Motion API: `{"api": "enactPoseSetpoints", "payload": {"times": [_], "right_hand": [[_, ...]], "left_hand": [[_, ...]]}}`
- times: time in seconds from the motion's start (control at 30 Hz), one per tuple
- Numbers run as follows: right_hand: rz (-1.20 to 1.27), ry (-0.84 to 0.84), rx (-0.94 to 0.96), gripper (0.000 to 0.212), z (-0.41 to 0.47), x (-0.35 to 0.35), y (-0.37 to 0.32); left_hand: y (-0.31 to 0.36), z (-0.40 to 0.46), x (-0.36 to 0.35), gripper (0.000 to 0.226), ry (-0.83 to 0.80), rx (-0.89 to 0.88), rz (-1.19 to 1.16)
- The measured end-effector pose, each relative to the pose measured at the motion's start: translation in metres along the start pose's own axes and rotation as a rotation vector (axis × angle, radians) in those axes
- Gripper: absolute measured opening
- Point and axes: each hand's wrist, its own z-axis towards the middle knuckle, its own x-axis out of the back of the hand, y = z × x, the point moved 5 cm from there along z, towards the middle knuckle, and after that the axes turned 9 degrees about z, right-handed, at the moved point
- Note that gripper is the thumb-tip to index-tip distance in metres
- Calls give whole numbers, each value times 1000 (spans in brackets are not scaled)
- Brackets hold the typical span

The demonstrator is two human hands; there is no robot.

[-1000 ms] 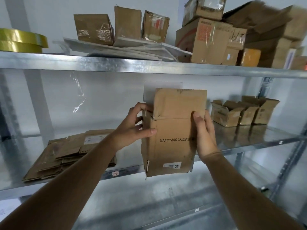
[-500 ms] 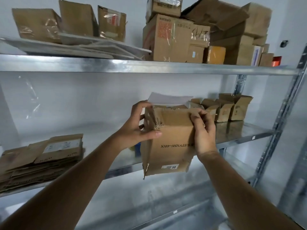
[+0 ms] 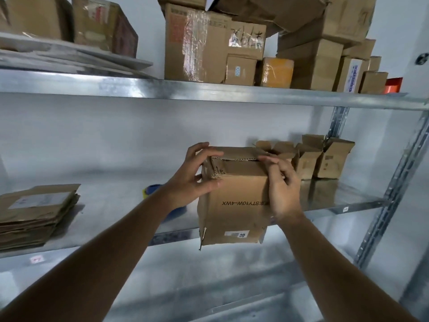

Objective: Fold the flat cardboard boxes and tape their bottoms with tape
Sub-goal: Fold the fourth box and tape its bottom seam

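cardboard box [image 3: 234,196], contents seemingly hidden

two hands [image 3: 192,180] [image 3: 282,189], one held box [image 3: 234,201], three open boxes [image 3: 334,159].

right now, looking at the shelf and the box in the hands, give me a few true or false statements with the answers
1. Both hands hold the cardboard box. True: the left hand grips its left side and the right hand its right side.
2. The box rests on the shelf. False: it is held in the air in front of the middle shelf.
3. A stack of flat cardboard lies at the left of the middle shelf. True.
4. The folded boxes at the right of the middle shelf have their top flaps closed. False: their flaps stand open.
5. The printed text on the held box reads upside down. True.
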Motion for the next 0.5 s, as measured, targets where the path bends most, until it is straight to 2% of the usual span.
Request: {"api": "enactPoseSetpoints", "payload": {"times": [0.23,0.37,0.5], "right_hand": [[-39,2,-19,26,37,22,32],[-68,-7,-1,25,63,25,59],[-66,7,-5,23,84,25,85]], "left_hand": [[-14,32,-38,61,12,-6,60],[-35,57,-49,71,23,3,78],[-60,84,-53,71,51,-9,98]]}}
